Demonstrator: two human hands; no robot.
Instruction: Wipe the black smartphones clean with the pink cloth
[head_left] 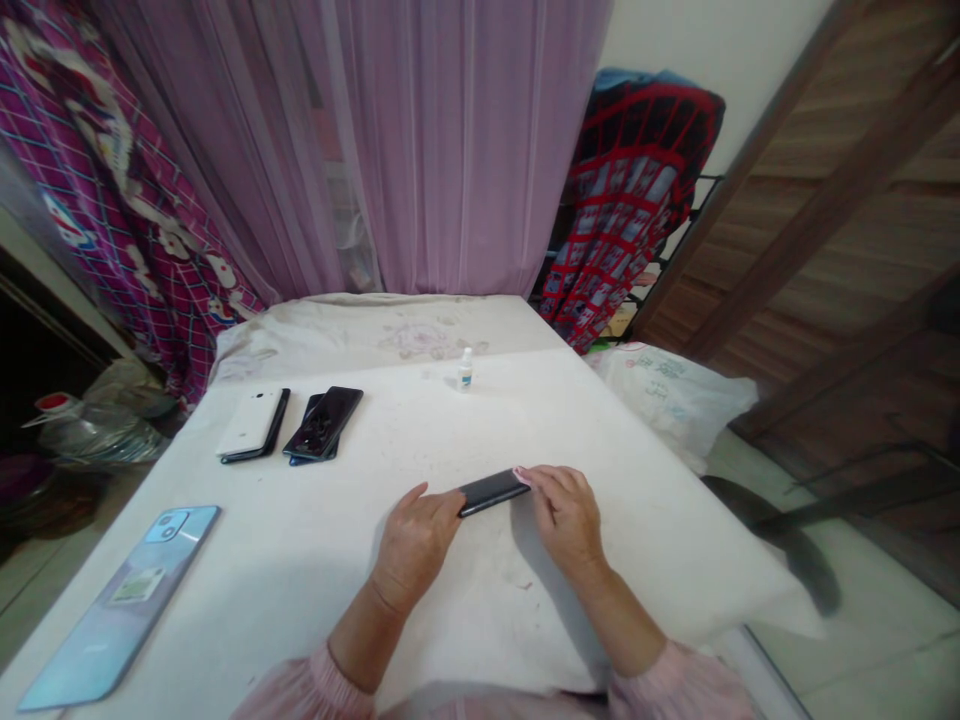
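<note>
Head view: five phones (251, 422) and one bottle (466, 372) on the counter (420, 430), left grip (417, 545) clamps one dark phone (491, 490), right grip (568, 515) pinches one pale wad (520, 475) at its end

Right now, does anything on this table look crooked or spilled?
The upper black phone, at left, lies askew across the lower phone. The small white bottle stands upright; no spill shows.

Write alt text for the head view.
A left hand holds a dark phone above a white table; the right hand touches its other end with something small and pale. Stacked phones and a blue phone lie left; a small bottle stands beyond.
</note>
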